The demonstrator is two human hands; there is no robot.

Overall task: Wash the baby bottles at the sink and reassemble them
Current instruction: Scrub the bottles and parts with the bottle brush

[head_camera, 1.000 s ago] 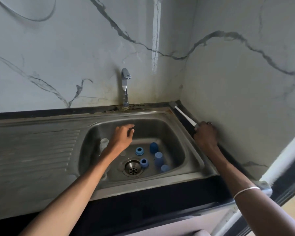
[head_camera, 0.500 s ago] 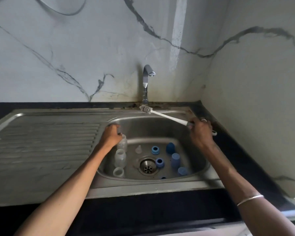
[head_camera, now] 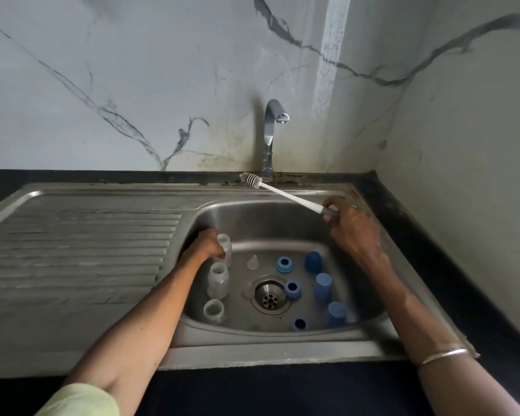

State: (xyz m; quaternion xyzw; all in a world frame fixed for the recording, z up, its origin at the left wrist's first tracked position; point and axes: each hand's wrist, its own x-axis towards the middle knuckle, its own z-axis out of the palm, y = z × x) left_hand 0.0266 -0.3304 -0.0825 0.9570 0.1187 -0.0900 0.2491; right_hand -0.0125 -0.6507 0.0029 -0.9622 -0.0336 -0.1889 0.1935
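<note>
Marble-veined walls back a steel sink [head_camera: 282, 349] whose basin holds the bottle parts. Left hand [head_camera: 206, 246] curls round the rearmost clear bottle [head_camera: 226, 247]; two more bottles stand just nearer than its fingers. Right hand [head_camera: 350, 226] grips the bottle brush [head_camera: 282, 195] handle, bristles beside the tap [head_camera: 270, 136], blue caps below its knuckles
</note>
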